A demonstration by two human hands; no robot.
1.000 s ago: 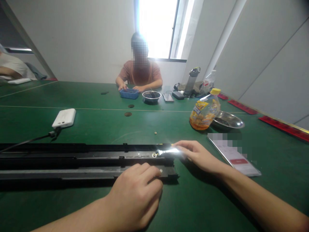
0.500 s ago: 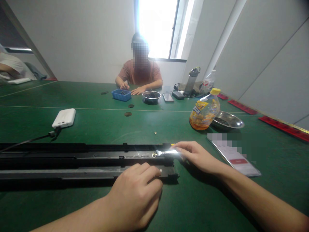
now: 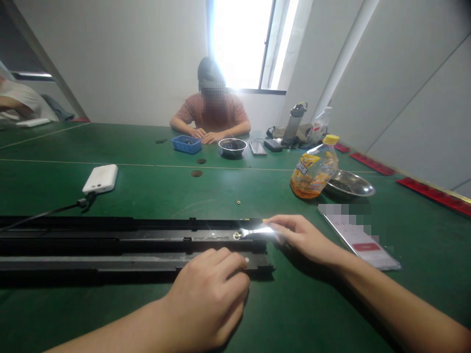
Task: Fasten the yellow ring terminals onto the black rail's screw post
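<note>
My right hand [image 3: 298, 235] is closed around the handle of a shiny wrench [image 3: 257, 231]. The wrench's open jaw sits at a small brass-coloured nut [image 3: 237, 236] on the far long black rail [image 3: 154, 234]. My left hand [image 3: 217, 289] rests with curled fingers on the near black rail [image 3: 140, 262], close to its right end, gripping it; the fingertips are partly hidden. A small round fitting [image 3: 247, 260] shows on that near rail beside my left fingers. Another small brass-coloured nut [image 3: 238, 202] lies on the table behind the rails.
On the green table [image 3: 154, 196] are a white power bank [image 3: 100, 179] with a black cable, a drink bottle [image 3: 312, 169], a metal bowl [image 3: 353, 185] and a phone [image 3: 358, 240]. A blue tray [image 3: 186, 144] and another bowl [image 3: 232, 147] stand before a seated person [image 3: 217, 115].
The person opposite has drawn one hand from the blue tray toward the other. My hands, the wrench and the rails hold nearly the same positions; the view has shifted slightly.
</note>
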